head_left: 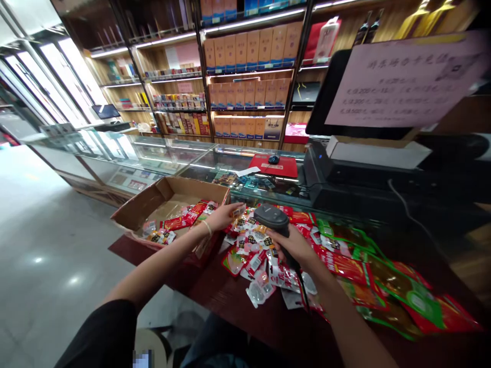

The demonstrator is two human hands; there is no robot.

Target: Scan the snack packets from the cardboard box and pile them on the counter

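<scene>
My right hand (293,245) is wrapped round the handle of a black barcode scanner (271,216), its head pointing left and its cable hanging below. Just left of the scanner head, my left hand (224,215) pinches a small clear-and-white snack packet (239,210). Beneath both hands spreads a pile of snack packets (251,241), mostly red, white and orange. To the left of my left hand sits an open cardboard box (134,203) with several packets inside, among them a red one (176,223).
Large green-edged packets (402,283) lie on the right of the dark red counter (215,286). Behind stand a monitor with a pink sign (399,87), a red mouse pad (284,166) with a mouse (273,159), and glass display cases (169,153). Shelves of boxed goods (249,51) line the wall.
</scene>
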